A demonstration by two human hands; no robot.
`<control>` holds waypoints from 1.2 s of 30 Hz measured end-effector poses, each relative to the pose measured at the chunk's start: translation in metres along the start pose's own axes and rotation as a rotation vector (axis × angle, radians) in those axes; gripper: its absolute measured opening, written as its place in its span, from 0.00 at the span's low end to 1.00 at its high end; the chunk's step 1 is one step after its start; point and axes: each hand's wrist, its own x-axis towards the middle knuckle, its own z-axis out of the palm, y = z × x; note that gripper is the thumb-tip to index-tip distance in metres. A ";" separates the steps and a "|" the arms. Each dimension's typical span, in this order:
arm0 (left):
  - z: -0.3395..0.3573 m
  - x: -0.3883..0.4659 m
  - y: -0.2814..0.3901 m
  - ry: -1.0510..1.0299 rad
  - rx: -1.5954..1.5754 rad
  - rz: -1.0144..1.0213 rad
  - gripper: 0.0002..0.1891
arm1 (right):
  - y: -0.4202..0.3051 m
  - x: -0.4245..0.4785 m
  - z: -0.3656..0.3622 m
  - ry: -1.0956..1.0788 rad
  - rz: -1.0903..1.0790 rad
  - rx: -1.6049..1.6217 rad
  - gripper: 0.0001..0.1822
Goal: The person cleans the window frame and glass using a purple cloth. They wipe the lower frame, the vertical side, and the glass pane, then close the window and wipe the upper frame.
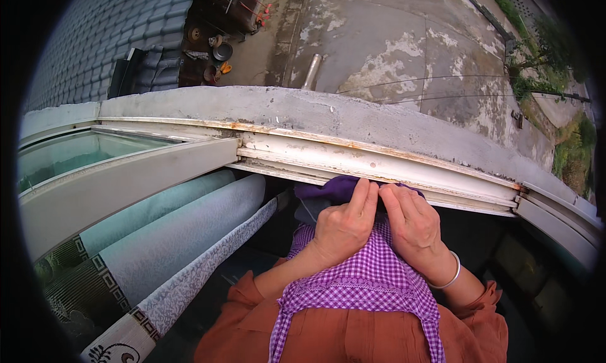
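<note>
My left hand [342,221] and my right hand [414,221] are close together at the inner edge of a sliding-window track [326,159]. Their fingers are bent and pinched on a bunched dark purple cloth [337,189], which presses against the track's inner rail. Part of the cloth is hidden under my fingers. A light-coloured bangle [452,273] circles my right wrist. Below my hands hangs the purple and white checked apron [360,282] that I wear over a rust-coloured shirt [350,337].
A white-framed sliding pane [137,169] stands left, beside a patterned curtain [189,230]; another frame [558,226] stands right. Beyond the track lies a concrete ledge [284,105], with a drop to a paved yard [369,41]. A tiled roof [113,27] lies outside to the left.
</note>
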 end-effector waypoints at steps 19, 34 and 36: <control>-0.045 -0.007 -0.043 -0.043 0.013 -0.327 0.22 | -0.032 0.048 0.059 0.212 -0.099 0.321 0.22; -0.010 0.007 -0.017 -0.048 -0.022 0.140 0.25 | 0.008 -0.017 0.023 0.220 0.068 0.068 0.22; -0.037 -0.006 -0.053 -0.044 0.089 -0.009 0.23 | -0.025 0.024 0.053 0.315 0.004 0.130 0.24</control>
